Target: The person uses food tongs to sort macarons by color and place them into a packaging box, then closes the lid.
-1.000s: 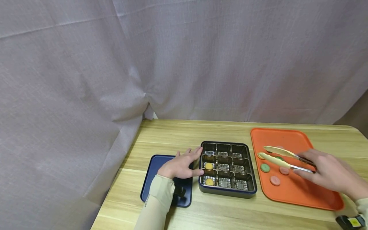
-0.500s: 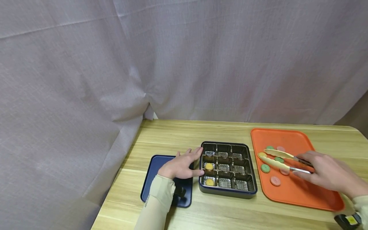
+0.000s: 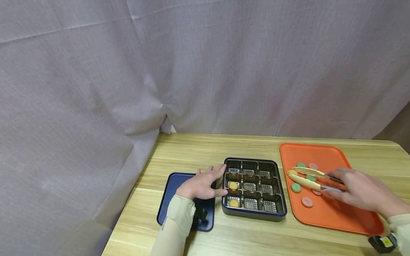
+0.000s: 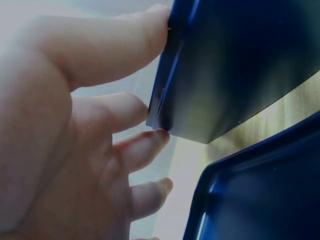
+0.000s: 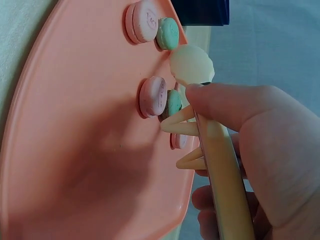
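Note:
My right hand point(image 3: 362, 190) grips a pair of tongs point(image 3: 305, 181) with pale scalloped tips, over the orange tray point(image 3: 339, 218). The two tips stand on either side of a yellow macaron point(image 3: 292, 172) at the tray's left edge. Green macarons point(image 3: 296, 187) and pink macarons point(image 3: 307, 202) lie around and under the tongs; the right wrist view shows a pink macaron point(image 5: 153, 97) close beside them. With fingers spread, my left hand point(image 3: 201, 185) touches the left side of a black box point(image 3: 250, 214) divided into compartments. Yellow macarons point(image 3: 234, 203) sit in two left-hand compartments.
A dark blue lid point(image 3: 169, 199) lies on the wooden table point(image 3: 192, 149), left of the box and partly under my left forearm. Grey curtain point(image 3: 224, 71) hangs along the table's back and left. The tray stands close to the box's right side.
My right hand has shifted slightly left, and the tong tips have come down and drawn closer about the yellow macaron. The left hand and box have stayed in place.

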{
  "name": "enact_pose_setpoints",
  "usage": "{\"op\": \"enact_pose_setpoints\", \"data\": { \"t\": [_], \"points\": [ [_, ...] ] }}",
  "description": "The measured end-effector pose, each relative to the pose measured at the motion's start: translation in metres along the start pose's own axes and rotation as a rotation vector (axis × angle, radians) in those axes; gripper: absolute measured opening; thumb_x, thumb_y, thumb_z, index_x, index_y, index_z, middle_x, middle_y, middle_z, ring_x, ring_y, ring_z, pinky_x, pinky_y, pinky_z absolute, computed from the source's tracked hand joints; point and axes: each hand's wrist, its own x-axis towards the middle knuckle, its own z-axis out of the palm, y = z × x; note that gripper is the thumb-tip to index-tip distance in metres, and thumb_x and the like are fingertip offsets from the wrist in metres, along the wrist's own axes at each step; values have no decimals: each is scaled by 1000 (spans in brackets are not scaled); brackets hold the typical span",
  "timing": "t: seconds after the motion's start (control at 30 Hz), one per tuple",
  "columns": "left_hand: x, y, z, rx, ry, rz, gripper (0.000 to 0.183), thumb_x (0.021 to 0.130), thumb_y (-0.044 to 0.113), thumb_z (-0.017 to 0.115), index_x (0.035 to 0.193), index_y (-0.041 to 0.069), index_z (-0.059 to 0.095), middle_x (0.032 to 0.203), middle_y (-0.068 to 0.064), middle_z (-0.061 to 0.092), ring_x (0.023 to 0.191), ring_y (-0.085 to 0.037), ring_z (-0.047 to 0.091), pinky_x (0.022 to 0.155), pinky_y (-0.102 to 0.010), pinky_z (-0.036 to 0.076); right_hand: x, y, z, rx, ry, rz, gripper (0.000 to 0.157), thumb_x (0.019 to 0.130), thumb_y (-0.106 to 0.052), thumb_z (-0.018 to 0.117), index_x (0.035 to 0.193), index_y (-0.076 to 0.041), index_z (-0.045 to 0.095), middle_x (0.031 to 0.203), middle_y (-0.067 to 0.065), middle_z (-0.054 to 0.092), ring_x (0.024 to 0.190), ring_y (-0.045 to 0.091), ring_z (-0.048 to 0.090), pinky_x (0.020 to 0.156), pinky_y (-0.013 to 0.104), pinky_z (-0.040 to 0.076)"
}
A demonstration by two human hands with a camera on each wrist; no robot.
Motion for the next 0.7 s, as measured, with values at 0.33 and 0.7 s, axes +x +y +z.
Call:
{"op": "enact_pose_setpoints", "data": {
  "t": [0.33,0.7],
  "points": [
    [0,1,-1,6,-3,2,93,101,53,65,171,20,15,176,0,16,161,-38,14,125,-70,7,1,-3,-4,-20,-19,-5,65,84,-45,86,124,4,72,110,16,72,86,29,69,67,54,57],
    [0,1,-1,30,-1,7,93,100,53,66,170,19,16,176,1,17,161,-40,15,124,-72,11,-1,-4,-5,-16,-22,2,65,84,-44,86,124,5,71,109,17,72,85,29,69,66,53,57]
  ]
}}
